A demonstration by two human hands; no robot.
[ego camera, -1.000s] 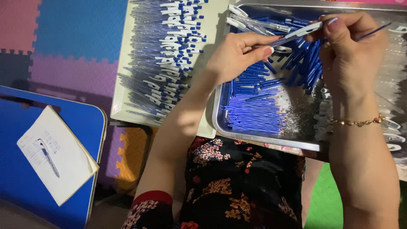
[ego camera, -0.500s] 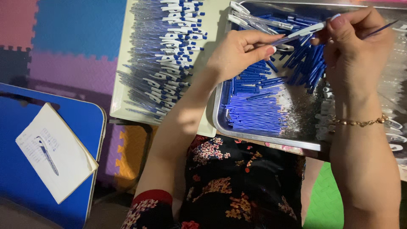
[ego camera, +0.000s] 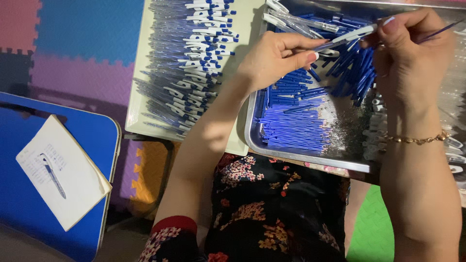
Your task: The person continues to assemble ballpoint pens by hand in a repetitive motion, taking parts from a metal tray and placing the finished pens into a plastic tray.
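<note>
My left hand [ego camera: 276, 56] pinches a clear pen barrel [ego camera: 347, 36] by its lower end, above a metal tray [ego camera: 301, 157]. My right hand [ego camera: 410, 53] grips the barrel's white upper end and also holds a thin blue refill [ego camera: 439, 31] that sticks out to the right. Under both hands the tray holds several blue refills [ego camera: 296, 126] and blue caps [ego camera: 354, 73]. More clear barrels [ego camera: 296, 19] lie at the tray's far edge.
Left of the tray, a pale board [ego camera: 141, 121] carries several rows of assembled blue-capped pens [ego camera: 189, 63]. A blue folding table [ego camera: 19, 213] at lower left bears a notepad [ego camera: 63, 174] with a pen [ego camera: 52, 175] on it. Coloured foam mats [ego camera: 82, 43] cover the floor.
Both hands have stayed over the tray with the barrel between them. My right hand has shifted slightly along the barrel's end.
</note>
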